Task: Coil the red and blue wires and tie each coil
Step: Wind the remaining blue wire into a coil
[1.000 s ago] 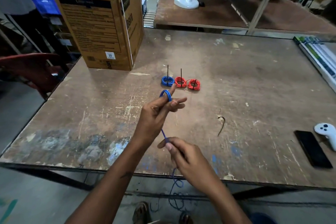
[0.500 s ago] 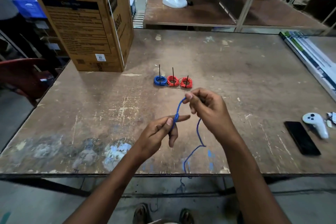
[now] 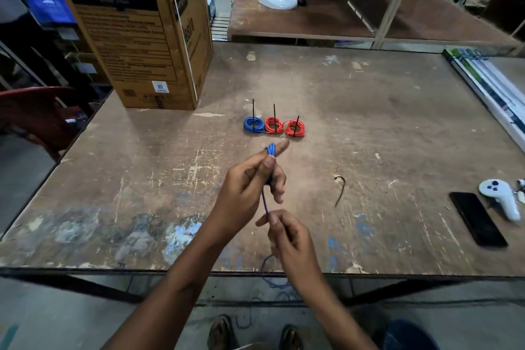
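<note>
Now the right hand (image 3: 292, 239) has dropped below the left hand (image 3: 250, 182), each pinching the blue wire (image 3: 265, 202); another loop wound, so coiling continues, tie (image 3: 339, 190) unused.

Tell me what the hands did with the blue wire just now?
The right hand swung up beside the left hand, then dropped back toward the table edge, laying another turn of thin blue wire round the left fingers. Both kept their grip. The three tied coils stayed put.
</note>
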